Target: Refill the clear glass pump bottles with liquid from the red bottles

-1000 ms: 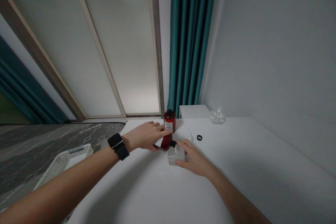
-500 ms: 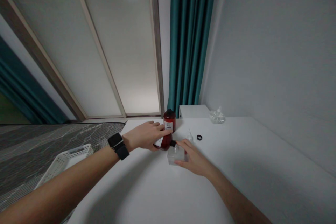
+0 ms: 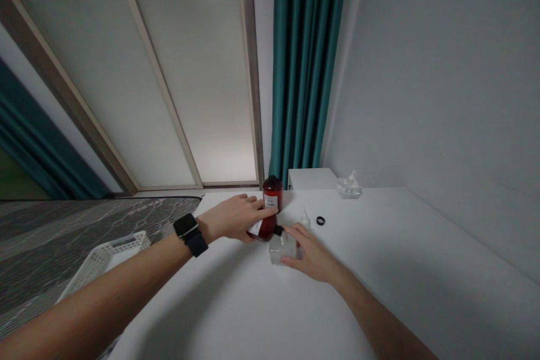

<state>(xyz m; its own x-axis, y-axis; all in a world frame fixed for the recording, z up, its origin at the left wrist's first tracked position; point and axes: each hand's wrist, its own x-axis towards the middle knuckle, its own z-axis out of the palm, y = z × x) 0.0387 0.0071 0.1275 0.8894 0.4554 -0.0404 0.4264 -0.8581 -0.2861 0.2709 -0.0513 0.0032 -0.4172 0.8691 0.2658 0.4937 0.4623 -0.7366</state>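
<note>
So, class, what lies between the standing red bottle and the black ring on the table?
In the head view, a small clear plastic piece sits between the standing red bottle and the black ring, just beyond the right hand.

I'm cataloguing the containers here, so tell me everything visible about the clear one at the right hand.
The clear container is boxy and see-through, glass or plastic. It appears upright on the white table. The right hand grips its right side, hiding part of it. A small black piece shows at its top, beside the tilted red-brown bottle; which one it belongs to is unclear, as are any contents.
</note>
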